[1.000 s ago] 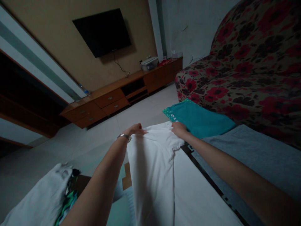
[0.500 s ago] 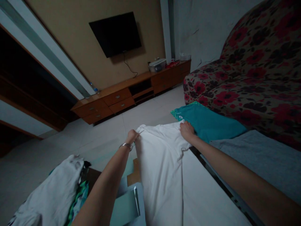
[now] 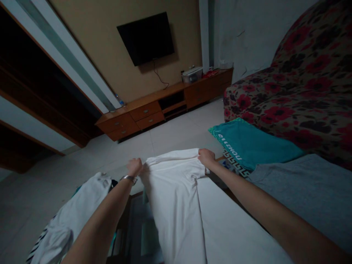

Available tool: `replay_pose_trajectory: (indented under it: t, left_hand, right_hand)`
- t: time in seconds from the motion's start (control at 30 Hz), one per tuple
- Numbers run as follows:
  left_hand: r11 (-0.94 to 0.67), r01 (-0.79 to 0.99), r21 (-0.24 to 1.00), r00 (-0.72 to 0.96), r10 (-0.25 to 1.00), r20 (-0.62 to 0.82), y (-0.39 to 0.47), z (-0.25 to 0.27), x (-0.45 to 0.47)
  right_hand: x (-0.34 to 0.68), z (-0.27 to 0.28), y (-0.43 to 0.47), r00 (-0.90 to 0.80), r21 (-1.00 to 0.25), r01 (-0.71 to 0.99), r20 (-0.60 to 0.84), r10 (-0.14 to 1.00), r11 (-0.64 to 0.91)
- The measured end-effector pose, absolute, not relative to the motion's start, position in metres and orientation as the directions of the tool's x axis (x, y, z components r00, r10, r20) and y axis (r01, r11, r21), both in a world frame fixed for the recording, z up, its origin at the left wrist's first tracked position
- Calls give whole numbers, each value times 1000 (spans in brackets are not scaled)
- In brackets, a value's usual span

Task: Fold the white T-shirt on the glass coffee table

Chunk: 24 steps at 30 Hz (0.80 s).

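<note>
A white T-shirt (image 3: 176, 198) stretches away from me, its far edge pulled between my two hands. My left hand (image 3: 134, 167), slightly blurred and with a metal bracelet on its wrist, is closed on the far left corner. The far right part of that edge is pinched in my right hand (image 3: 206, 157). A sleeve-like fold bunches just below the right hand. Right of it lie a folded teal garment (image 3: 253, 141) with white lettering and a grey garment (image 3: 305, 187).
A pile of clothes (image 3: 82, 205) with a white piece on top lies at left. A glass-topped table (image 3: 133, 223) shows partly under the shirt. A floral sofa (image 3: 297, 99) stands at right; a wooden TV cabinet (image 3: 148, 112) and wall television (image 3: 148, 38) are beyond.
Both hands have moved left with the T-shirt, uncovering lettering on the teal garment and a patterned edge beside it. More of the tabletop shows at left. The view has shifted slightly.
</note>
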<state>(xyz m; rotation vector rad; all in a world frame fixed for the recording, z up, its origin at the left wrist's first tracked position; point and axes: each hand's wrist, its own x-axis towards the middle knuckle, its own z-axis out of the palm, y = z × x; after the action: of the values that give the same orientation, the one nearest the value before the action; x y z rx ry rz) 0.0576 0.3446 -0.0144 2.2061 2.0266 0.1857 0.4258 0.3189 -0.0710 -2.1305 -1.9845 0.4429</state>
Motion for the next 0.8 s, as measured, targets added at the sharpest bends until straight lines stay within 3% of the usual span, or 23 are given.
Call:
replay_pose_trajectory:
  t: [0.1, 0.2, 0.27, 0.47, 0.63, 0.7, 0.8]
  left_hand:
    - [-167, 973, 159, 166, 986, 15, 362, -29, 81]
    - [-369, 899, 237, 386, 922, -27, 377, -44, 119]
    - [-406, 862, 302, 437, 899, -38, 383, -52, 142]
    - [-333, 865, 375, 380, 923, -59, 404, -54, 163]
    - [-252, 849, 465, 323, 943, -79, 427, -46, 151]
    - [-226, 849, 477, 290, 955, -66, 433, -49, 151]
    - [-206, 860, 467, 251, 967, -35, 440, -58, 158]
  right_hand:
    - [429, -73, 314, 55, -361, 931, -1, 998, -52]
    - [435, -74, 309, 28, -393, 920, 77, 997, 5]
    - [437, -76, 306, 6, -419, 907, 92, 996, 34]
    - [449, -78, 316, 2, -529, 848, -49, 999, -28]
    - [462, -64, 345, -24, -651, 759, -29, 999, -1]
    - [462, -60, 358, 27, -639, 768, -26, 999, -37]
    - [458, -64, 373, 102, -504, 857, -37, 994, -107]
